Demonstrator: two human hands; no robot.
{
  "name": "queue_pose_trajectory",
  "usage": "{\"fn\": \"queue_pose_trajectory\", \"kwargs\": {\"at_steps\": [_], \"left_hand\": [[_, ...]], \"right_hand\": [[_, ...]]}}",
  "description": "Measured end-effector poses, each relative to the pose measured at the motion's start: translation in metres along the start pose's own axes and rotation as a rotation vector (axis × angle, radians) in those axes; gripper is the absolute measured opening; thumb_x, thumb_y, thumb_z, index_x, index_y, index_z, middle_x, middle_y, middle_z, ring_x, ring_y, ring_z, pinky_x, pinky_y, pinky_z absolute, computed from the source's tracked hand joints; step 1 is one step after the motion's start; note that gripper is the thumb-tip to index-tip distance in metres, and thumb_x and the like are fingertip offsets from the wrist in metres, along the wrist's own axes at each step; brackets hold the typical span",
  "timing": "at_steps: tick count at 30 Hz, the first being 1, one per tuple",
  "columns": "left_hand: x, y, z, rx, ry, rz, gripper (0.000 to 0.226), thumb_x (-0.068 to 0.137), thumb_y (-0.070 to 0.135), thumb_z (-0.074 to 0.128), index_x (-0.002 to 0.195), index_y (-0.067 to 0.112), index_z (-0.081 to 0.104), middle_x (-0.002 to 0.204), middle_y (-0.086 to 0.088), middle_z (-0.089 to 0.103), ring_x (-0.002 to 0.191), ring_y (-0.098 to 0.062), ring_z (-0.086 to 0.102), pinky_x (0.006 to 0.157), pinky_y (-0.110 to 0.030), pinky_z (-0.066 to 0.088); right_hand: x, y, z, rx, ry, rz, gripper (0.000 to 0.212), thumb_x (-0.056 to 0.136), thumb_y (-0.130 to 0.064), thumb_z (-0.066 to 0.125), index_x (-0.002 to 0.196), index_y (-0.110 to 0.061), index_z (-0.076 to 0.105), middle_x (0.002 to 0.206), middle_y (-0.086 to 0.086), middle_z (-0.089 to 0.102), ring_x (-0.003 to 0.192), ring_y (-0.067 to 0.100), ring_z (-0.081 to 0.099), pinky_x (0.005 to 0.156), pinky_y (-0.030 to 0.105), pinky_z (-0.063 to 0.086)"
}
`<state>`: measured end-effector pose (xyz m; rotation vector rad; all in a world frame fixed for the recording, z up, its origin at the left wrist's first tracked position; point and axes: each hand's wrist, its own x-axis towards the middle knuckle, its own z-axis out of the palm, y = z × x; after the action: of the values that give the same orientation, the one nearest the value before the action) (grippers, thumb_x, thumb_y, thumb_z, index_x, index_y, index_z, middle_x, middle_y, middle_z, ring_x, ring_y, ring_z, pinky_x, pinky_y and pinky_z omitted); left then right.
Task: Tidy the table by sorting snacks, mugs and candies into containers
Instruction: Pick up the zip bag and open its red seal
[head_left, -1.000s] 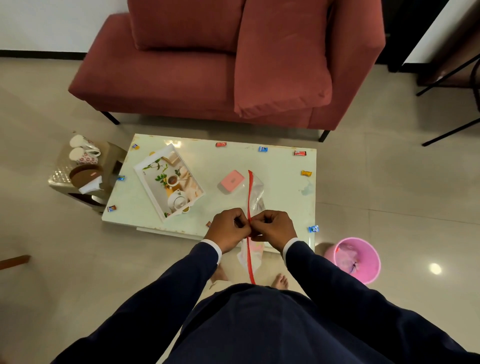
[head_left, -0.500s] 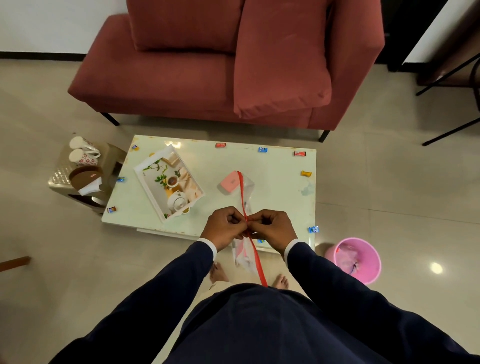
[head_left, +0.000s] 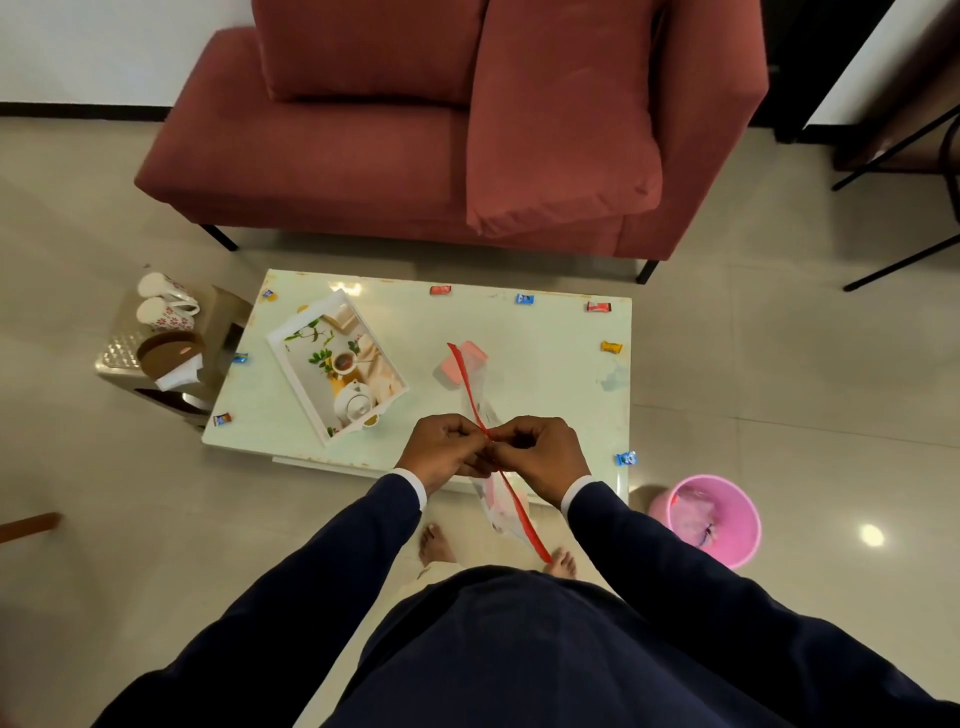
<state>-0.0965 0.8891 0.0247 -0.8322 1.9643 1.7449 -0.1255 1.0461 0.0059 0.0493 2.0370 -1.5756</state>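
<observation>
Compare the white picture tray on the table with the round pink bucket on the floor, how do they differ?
The white rectangular tray with a printed tea picture is flat and shallow; the round pink plastic bucket is deep. The tray lies on the pale table, skewed to its edges; the bucket stands on the floor off the table's near right corner. The tray looks empty apart from its print; the bucket holds what looks like thin plastic. Both are open-topped.

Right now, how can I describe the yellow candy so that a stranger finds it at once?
Start at the pale coffee table in front of the red sofa. Follow its right edge, the side near the pink bin. The yellow candy lies alone there, between a red one at the far corner and a blue one at the near corner.
</observation>
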Motion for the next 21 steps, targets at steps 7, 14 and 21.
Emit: {"fn": "queue_pose_trajectory", "kwargs": {"at_steps": [7, 14, 21], "left_hand": [[0.0029, -0.0029, 0.0014, 0.040, 0.032, 0.062, 0.013, 0.087, -0.007, 0.065, 0.079, 0.002, 0.069, 0.063, -0.011, 0.073, 0.060, -0.026, 0.075, 0.057, -0.027, 0.059], [0.0074, -0.0080, 0.0037, 0.096, 0.044, 0.114, 0.012, 0.085, -0.008, 0.065, 0.080, 0.002, 0.069, 0.064, -0.009, 0.073, 0.060, -0.022, 0.074, 0.060, -0.027, 0.060], [0.0076, -0.0047, 0.0030, -0.131, -0.026, 0.056, 0.008, 0.092, -0.003, 0.061, 0.088, -0.004, 0.067, 0.066, -0.016, 0.068, 0.061, -0.024, 0.070, 0.064, -0.033, 0.061]], "right_hand": [[0.0036, 0.0003, 0.0019, 0.052, 0.007, 0.047, 0.013, 0.076, -0.010, 0.077, 0.082, -0.021, 0.080, 0.074, -0.002, 0.078, 0.071, 0.014, 0.076, 0.076, 0.031, 0.064], [0.0038, 0.0006, 0.0061, 0.230, 0.011, 0.128, 0.018, 0.079, -0.003, 0.072, 0.066, -0.015, 0.075, 0.077, 0.017, 0.075, 0.078, 0.034, 0.076, 0.078, 0.049, 0.063], [0.0066, 0.0022, 0.0006, 0.382, -0.035, 0.150, 0.013, 0.089, -0.002, 0.065, 0.082, -0.004, 0.076, 0.080, 0.017, 0.075, 0.074, 0.028, 0.073, 0.068, 0.031, 0.061]]}}
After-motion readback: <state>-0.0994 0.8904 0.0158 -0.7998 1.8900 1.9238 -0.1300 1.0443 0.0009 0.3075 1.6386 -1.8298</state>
